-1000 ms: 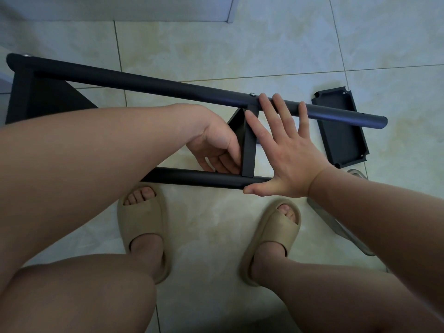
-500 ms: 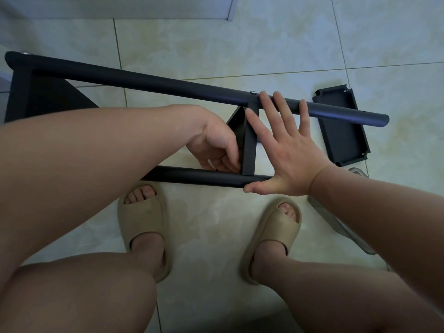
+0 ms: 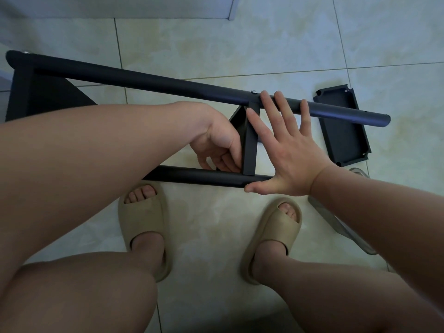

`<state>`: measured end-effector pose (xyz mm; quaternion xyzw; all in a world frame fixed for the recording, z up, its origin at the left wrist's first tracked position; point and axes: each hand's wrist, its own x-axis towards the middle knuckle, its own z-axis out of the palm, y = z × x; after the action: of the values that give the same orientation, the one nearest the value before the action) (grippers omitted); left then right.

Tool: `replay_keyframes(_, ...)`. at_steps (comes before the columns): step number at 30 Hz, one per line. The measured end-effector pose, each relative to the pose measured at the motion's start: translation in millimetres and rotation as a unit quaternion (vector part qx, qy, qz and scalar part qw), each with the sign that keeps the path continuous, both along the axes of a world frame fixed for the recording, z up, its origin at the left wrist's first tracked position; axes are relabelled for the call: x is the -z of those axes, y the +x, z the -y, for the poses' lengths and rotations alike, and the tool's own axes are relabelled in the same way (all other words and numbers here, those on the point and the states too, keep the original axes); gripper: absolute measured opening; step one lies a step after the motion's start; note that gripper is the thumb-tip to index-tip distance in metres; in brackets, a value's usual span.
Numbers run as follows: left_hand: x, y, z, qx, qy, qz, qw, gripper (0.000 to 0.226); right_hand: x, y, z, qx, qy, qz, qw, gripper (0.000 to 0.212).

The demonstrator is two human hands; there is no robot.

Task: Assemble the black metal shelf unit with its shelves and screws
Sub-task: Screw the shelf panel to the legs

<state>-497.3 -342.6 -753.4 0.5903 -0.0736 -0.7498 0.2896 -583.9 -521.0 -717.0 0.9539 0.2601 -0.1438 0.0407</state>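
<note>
The black shelf unit lies on its side across the tiled floor. Its far pole point(image 3: 149, 81) runs from upper left to right, and its near pole point(image 3: 199, 176) lies just in front of my feet. A black shelf point(image 3: 250, 138) stands on edge between the two poles, with a screw head point(image 3: 253, 92) showing where it meets the far pole. My right hand point(image 3: 286, 150) lies flat against the shelf's right side, fingers spread to the far pole and thumb on the near pole. My left hand point(image 3: 219, 146) has its fingers curled at the shelf's left side; what they hold is hidden.
A loose black shelf tray point(image 3: 342, 126) lies on the floor to the right, partly under the far pole's end. Another mounted shelf point(image 3: 36, 92) is at the far left. A clear plastic piece point(image 3: 341, 227) lies by my right forearm. My sandalled feet point(image 3: 144, 224) stand below the near pole.
My left hand's fingers have shifted slightly at the shelf's left side. My right hand and the frame have stayed in place.
</note>
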Motion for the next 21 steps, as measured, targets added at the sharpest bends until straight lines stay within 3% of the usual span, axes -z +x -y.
replay_keyframes(7, 2.4, -3.2, -3.8, -0.022, -0.022, -0.006, 0.999, 0.019, -0.4, 0.4, 0.0, 0.002, -0.002, -0.001, 1.0, 0.13)
replay_keyframes(14, -2.4, 2.5, -1.6, 0.022, -0.006, -0.012, 1.0, 0.019, -0.4, 0.3, -0.1, 0.003, -0.006, -0.001, 1.0, 0.131)
replay_keyframes(21, 2.8, -2.2, -2.1, -0.025, -0.029, 0.003, 0.999, 0.025, -0.4, 0.4, 0.2, 0.001, -0.001, 0.001, 1.0, 0.13)
